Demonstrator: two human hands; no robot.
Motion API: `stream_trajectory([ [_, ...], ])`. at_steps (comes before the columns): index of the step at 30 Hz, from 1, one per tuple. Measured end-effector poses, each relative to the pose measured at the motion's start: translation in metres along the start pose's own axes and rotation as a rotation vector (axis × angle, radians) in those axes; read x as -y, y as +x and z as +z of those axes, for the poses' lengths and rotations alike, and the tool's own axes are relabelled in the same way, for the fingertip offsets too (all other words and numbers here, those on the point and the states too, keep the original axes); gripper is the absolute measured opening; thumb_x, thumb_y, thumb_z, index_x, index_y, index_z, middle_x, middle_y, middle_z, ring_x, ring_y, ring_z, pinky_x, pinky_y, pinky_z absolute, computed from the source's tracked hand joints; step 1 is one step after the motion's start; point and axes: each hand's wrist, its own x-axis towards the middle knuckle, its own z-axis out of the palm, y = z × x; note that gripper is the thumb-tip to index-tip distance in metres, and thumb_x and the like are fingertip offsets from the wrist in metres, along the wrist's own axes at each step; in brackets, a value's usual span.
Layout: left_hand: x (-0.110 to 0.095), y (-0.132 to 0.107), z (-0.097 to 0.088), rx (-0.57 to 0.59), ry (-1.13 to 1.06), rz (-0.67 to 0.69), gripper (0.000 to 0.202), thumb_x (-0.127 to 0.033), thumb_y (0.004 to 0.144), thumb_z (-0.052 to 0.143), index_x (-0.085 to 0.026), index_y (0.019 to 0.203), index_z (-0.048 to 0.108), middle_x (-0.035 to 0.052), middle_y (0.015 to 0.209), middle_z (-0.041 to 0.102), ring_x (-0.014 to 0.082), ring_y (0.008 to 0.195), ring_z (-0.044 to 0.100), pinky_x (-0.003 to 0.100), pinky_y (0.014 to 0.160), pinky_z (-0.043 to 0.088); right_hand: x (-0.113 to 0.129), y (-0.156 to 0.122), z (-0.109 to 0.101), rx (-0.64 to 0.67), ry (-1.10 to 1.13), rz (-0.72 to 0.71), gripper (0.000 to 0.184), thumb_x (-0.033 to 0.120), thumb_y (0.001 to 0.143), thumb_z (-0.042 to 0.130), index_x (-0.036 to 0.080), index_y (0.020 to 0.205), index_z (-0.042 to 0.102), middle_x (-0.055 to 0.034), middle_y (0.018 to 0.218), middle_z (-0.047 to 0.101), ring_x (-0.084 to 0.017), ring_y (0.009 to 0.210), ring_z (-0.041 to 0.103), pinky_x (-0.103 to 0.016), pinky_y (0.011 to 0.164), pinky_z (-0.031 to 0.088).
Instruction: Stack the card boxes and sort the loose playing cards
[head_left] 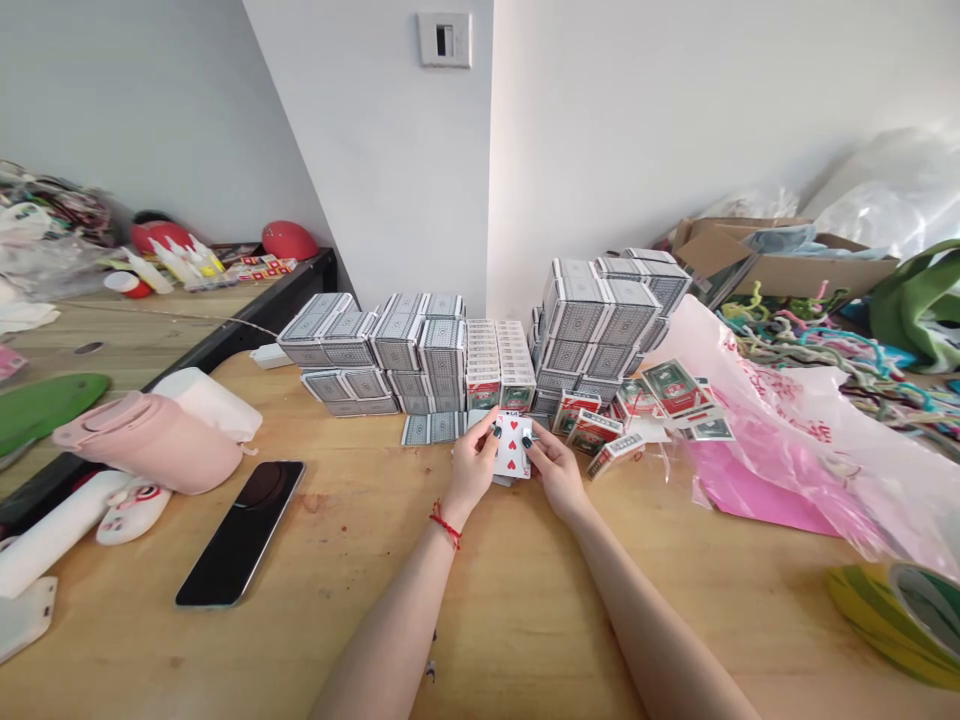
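Between my hands is a small packet of playing cards, the front one a three of hearts facing me. My left hand pinches its left edge, thumb on the face. The right edge is gripped by my right hand, also with the thumb in front. Just behind stand two rows of boxed card decks. Face-down cards with grey backs lie to the left of my hands. Several red-and-green card boxes lie close to my right hand.
Grey-backed card blocks are stacked at left and right against the wall. A black phone and pink tumbler lie on the left. Pink plastic wrapping and a yellow tape roll lie on the right.
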Motion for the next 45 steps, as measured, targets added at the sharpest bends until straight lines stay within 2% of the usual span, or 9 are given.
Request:
stream_trajectory([
  [3, 0.001, 0.001, 0.001, -0.049, -0.004, -0.02, 0.042, -0.031, 0.072, 0.057, -0.016, 0.112, 0.058, 0.0019, 0.072, 0.06, 0.0087, 0.054, 0.045, 0.02, 0.049, 0.037, -0.002, 0.0, -0.002, -0.01, 0.004, 0.002, 0.056, 0.038, 0.069, 0.063, 0.021, 0.121, 0.048, -0.0026, 0.085, 0.067, -0.016, 0.065, 0.059, -0.027, 0.058, 0.047],
  [5, 0.002, 0.001, 0.001, -0.066, -0.002, -0.026, 0.04, -0.032, 0.071, 0.058, -0.015, 0.107, 0.061, 0.0034, 0.076, 0.063, 0.0093, 0.056, 0.048, 0.02, 0.05, 0.038, -0.003, 0.001, -0.003, -0.008, 0.01, 0.0, 0.057, 0.037, 0.07, 0.063, 0.021, 0.122, 0.048, -0.0026, 0.085, 0.067, -0.016, 0.066, 0.059, -0.027, 0.059, 0.047],
  [9, 0.005, 0.002, 0.001, -0.064, 0.016, -0.019, 0.039, -0.032, 0.072, 0.057, -0.015, 0.106, 0.062, 0.006, 0.085, 0.065, 0.0091, 0.058, 0.049, 0.02, 0.052, 0.039, -0.005, 0.002, -0.003, -0.003, 0.009, -0.015, 0.056, 0.036, 0.071, 0.062, 0.021, 0.123, 0.048, -0.0022, 0.086, 0.067, -0.017, 0.069, 0.06, -0.028, 0.062, 0.048],
  [14, 0.009, 0.002, 0.001, -0.078, 0.052, 0.003, 0.038, -0.029, 0.073, 0.054, -0.015, 0.107, 0.062, 0.0054, 0.084, 0.066, 0.0082, 0.057, 0.049, 0.02, 0.053, 0.039, -0.004, 0.002, -0.002, 0.005, -0.014, -0.034, 0.053, 0.035, 0.072, 0.061, 0.023, 0.122, 0.049, 0.0003, 0.082, 0.067, -0.017, 0.069, 0.06, -0.027, 0.06, 0.048],
  [20, 0.009, 0.001, 0.0, -0.066, 0.077, 0.036, 0.037, -0.028, 0.074, 0.053, -0.015, 0.107, 0.062, 0.0047, 0.086, 0.065, 0.008, 0.059, 0.048, 0.019, 0.052, 0.039, -0.005, 0.002, -0.003, 0.015, -0.005, -0.042, 0.049, 0.034, 0.073, 0.06, 0.024, 0.121, 0.05, -0.0005, 0.089, 0.067, -0.017, 0.072, 0.06, -0.028, 0.061, 0.048],
  [23, 0.009, 0.001, 0.0, -0.066, 0.06, 0.033, 0.035, -0.028, 0.074, 0.053, -0.015, 0.105, 0.062, 0.0052, 0.087, 0.065, 0.0086, 0.061, 0.049, 0.019, 0.054, 0.039, -0.004, 0.002, -0.001, 0.017, 0.005, -0.033, 0.048, 0.033, 0.073, 0.06, 0.024, 0.119, 0.051, -0.0003, 0.085, 0.067, -0.017, 0.069, 0.06, -0.027, 0.06, 0.047],
  [29, 0.012, 0.001, 0.005, -0.084, -0.023, 0.02, 0.027, -0.027, 0.073, 0.055, -0.014, 0.096, 0.061, 0.0018, 0.071, 0.059, 0.0087, 0.058, 0.049, 0.018, 0.053, 0.039, -0.002, 0.0, 0.0, -0.026, -0.017, -0.004, 0.038, 0.034, 0.072, 0.058, 0.02, 0.107, 0.055, 0.0003, 0.072, 0.065, -0.014, 0.057, 0.055, -0.024, 0.05, 0.043],
  [36, 0.014, 0.001, 0.008, -0.04, -0.125, -0.007, 0.017, -0.025, 0.071, 0.056, -0.016, 0.085, 0.055, -0.0037, 0.062, 0.05, 0.0068, 0.054, 0.045, 0.017, 0.051, 0.037, -0.001, 0.001, -0.001, -0.11, -0.086, -0.057, 0.024, 0.035, 0.072, 0.055, 0.019, 0.089, 0.058, 0.0014, 0.069, 0.061, -0.013, 0.057, 0.052, -0.023, 0.052, 0.042],
  [45, 0.007, -0.001, 0.01, -0.012, -0.23, -0.103, 0.013, -0.023, 0.069, 0.054, -0.017, 0.079, 0.051, -0.005, 0.059, 0.05, 0.0054, 0.047, 0.041, 0.017, 0.046, 0.033, -0.003, -0.001, 0.003, -0.134, -0.078, -0.059, 0.024, 0.031, 0.071, 0.053, 0.02, 0.092, 0.056, 0.0019, 0.07, 0.058, -0.012, 0.056, 0.05, -0.023, 0.052, 0.041],
])
